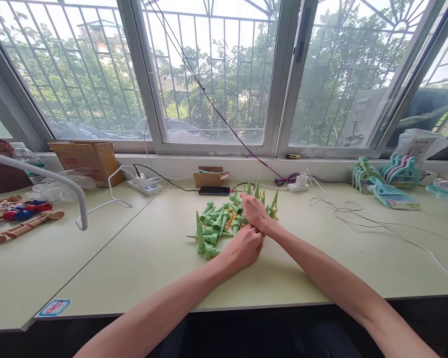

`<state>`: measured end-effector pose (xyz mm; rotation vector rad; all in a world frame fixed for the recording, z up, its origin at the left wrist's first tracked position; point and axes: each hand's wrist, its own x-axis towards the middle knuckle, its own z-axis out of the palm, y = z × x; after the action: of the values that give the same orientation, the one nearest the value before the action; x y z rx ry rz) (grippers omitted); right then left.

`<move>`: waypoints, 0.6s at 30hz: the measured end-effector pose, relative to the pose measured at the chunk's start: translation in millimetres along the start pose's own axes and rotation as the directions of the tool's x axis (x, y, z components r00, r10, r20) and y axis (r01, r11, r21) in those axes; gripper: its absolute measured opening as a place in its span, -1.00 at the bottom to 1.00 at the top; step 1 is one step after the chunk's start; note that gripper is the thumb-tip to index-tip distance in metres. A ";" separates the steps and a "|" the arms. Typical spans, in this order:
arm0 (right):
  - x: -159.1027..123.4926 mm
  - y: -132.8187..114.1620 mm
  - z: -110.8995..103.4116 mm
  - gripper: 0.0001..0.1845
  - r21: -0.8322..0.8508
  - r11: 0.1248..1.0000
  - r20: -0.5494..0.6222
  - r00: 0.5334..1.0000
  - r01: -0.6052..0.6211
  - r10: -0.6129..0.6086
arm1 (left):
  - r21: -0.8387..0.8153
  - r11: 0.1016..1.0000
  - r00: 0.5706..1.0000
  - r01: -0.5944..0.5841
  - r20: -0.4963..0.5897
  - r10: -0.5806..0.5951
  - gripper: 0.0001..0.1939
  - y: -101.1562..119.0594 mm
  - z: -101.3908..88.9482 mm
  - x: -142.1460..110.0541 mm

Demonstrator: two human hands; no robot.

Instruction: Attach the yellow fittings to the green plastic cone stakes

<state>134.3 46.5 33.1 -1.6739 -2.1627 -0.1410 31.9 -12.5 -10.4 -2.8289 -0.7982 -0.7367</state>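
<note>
A heap of green cone-shaped plastic spikes point(212, 223) lies on the pale green table point(142, 258), with small yellow parts point(229, 219) mixed in. My right hand point(256, 211) reaches into the heap's right side, fingers curled down among the spikes. My left hand point(246, 246) rests just in front of the heap, touching my right wrist, its fingers curled under. What either hand holds is hidden. Several spikes point(259, 191) stand upright behind my right hand.
A black phone point(214, 190), a small cardboard box point(209, 177) and a power strip point(145, 185) sit near the window sill. Wooden toys point(18, 219) lie at left beside a white lamp arm point(59, 184). Teal plastic items point(390, 179) and white cables point(377, 221) are at right.
</note>
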 end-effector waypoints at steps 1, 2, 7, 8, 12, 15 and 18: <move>-2.2 0.8 -0.5 -0.70 0.019 1.000 -0.020 1.000 0.002 -0.002 | -0.018 1.000 1.000 -0.001 0.004 0.001 -0.77 0.5 -2.0 -0.2; -4.7 1.8 -1.0 -0.73 0.037 0.999 -0.042 0.999 0.003 -0.001 | -0.029 1.000 1.000 0.007 0.003 -0.007 -0.75 0.8 -4.1 -0.4; -17.8 9.6 -5.4 -0.81 0.145 0.988 -0.152 0.988 0.049 -0.026 | -0.088 0.996 0.998 -0.030 -0.051 0.026 -0.74 -1.1 -12.9 0.0; -19.8 11.1 -6.4 -0.81 0.158 0.986 -0.163 0.986 0.054 -0.028 | -0.102 0.993 0.997 -0.052 -0.055 0.046 -0.75 -2.2 -13.7 0.4; -24.8 13.6 -8.9 -0.80 0.145 0.988 -0.167 0.986 0.049 -0.025 | -0.115 0.991 0.996 -0.072 -0.069 0.064 -0.75 -5.6 -14.3 1.4; -26.5 11.6 -10.0 -0.79 0.084 0.996 -0.135 0.991 0.022 -0.010 | -0.122 0.990 0.997 -0.066 -0.057 0.059 -0.75 -5.6 -13.1 0.4; -27.9 8.8 -12.0 -0.79 0.016 1.000 -0.095 0.995 0.009 -0.007 | -0.144 0.988 0.997 -0.060 -0.047 0.054 -0.75 -4.6 -11.8 -1.0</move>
<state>151.3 19.9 32.3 -1.6168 -2.0954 -0.2003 23.8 -11.8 -0.7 -2.9378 -0.6808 -0.8784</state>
